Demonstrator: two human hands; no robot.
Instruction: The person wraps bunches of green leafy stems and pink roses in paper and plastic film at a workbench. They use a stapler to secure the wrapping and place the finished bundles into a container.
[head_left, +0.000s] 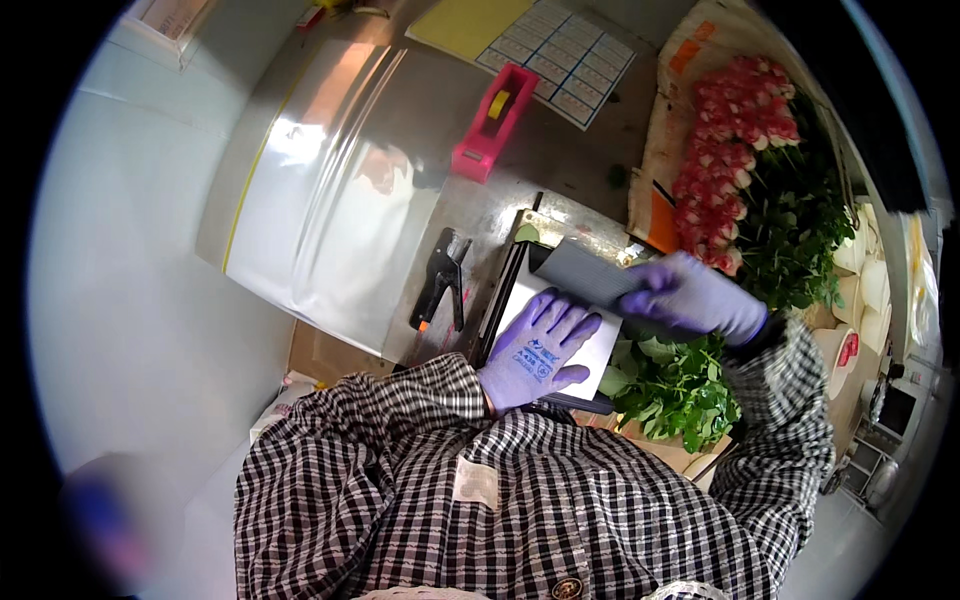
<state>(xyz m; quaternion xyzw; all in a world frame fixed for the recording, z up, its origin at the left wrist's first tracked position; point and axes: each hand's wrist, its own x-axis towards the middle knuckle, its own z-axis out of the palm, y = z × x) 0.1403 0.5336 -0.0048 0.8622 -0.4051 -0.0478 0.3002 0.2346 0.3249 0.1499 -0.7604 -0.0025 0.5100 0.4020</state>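
Note:
Both hands wear purple gloves. My left hand (534, 356) lies flat, fingers apart, on a white sheet (517, 296) set on a dark board or tray. My right hand (686, 296) grips a grey ribbed sheet (585, 270), slightly blurred, whose far part reaches over the top of the white sheet. Left of the board lies a black-handled cutter or clamp-like tool (442, 281). Beyond it rests a pink tape dispenser (495, 124) with a yellow roll. Green leafy stems (679, 382) show below my right hand.
Clear plastic film (337, 195) covers the table's left part. A printed sheet (559, 56) lies at the back. Bunched red and white roses (731, 150) rest on a woven sack (675, 97) at the right. Pale buckets (847, 292) stand beyond, and a wall borders the left.

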